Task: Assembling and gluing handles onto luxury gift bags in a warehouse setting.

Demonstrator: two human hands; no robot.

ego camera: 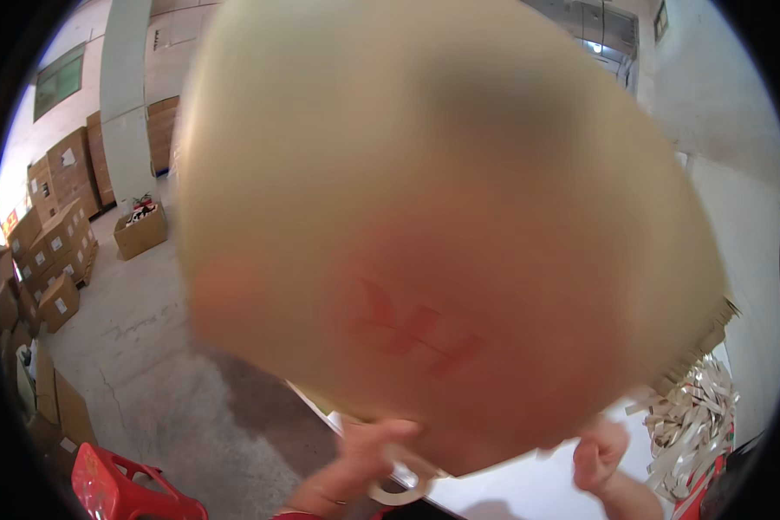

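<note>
A large translucent cream sheet [286, 208], possibly thin plastic or paper, fills most of the head view close to the camera. It is blurred, bears a faint red leaf-like print, and looks fringed at its right edge. My left hand [367, 455] grips its lower edge, thumb on the near side. Against that hand hangs a pale ring-shaped loop [400, 497], whose material I cannot tell. My right hand [601, 455] is curled at the sheet's lower right edge and appears to pinch it. Below the sheet shows part of a white tabletop [526, 481].
Loose pale strips [689, 416] are heaped at the right. A red plastic stool [130, 487] stands at the lower left. Stacked cardboard boxes [52, 247] and an open carton [142, 237] stand on the concrete floor [136, 312] by a pillar [123, 97].
</note>
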